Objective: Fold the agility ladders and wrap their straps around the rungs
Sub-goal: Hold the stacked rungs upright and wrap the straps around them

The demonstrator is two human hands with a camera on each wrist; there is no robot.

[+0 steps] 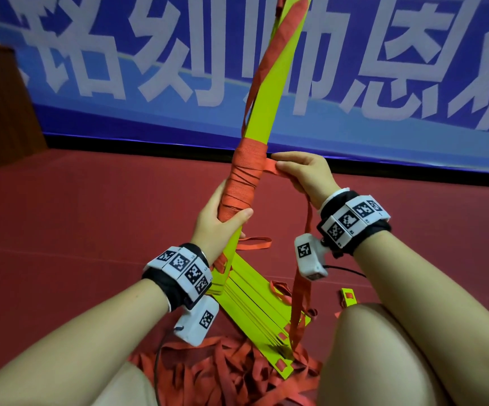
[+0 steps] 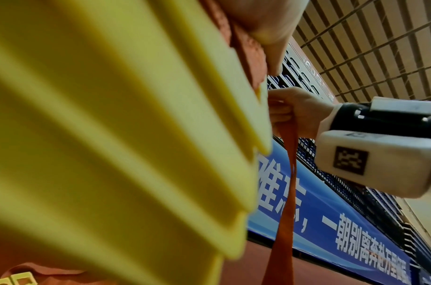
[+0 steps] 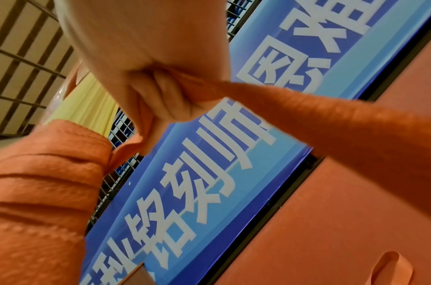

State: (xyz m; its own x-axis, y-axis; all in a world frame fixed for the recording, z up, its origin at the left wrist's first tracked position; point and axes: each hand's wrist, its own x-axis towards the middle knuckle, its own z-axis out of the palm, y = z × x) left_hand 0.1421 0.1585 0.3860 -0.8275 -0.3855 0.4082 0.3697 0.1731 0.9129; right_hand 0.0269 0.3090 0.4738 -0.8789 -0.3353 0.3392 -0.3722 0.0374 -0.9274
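Note:
A bundle of yellow-green ladder rungs [image 1: 266,98] stands nearly upright in the head view, its middle bound with turns of orange strap [image 1: 244,177]. My left hand [image 1: 219,221] grips the bundle at the lower end of the wrapping. My right hand [image 1: 298,168] pinches the free strap [image 1: 269,167] just right of the top turns, and the strap hangs down past my wrist to the floor. The right wrist view shows fingers [image 3: 161,90] curled round the strap [image 3: 307,115] beside the wrapping [image 3: 46,173]. In the left wrist view the blurred rungs [image 2: 112,135] fill the left.
A second stack of yellow-green rungs [image 1: 255,312] lies on the red floor [image 1: 91,215] between my knees, over a heap of loose orange strap [image 1: 225,373]. A small yellow rung end [image 1: 348,297] lies by my right knee. A blue banner [image 1: 383,68] lines the wall ahead.

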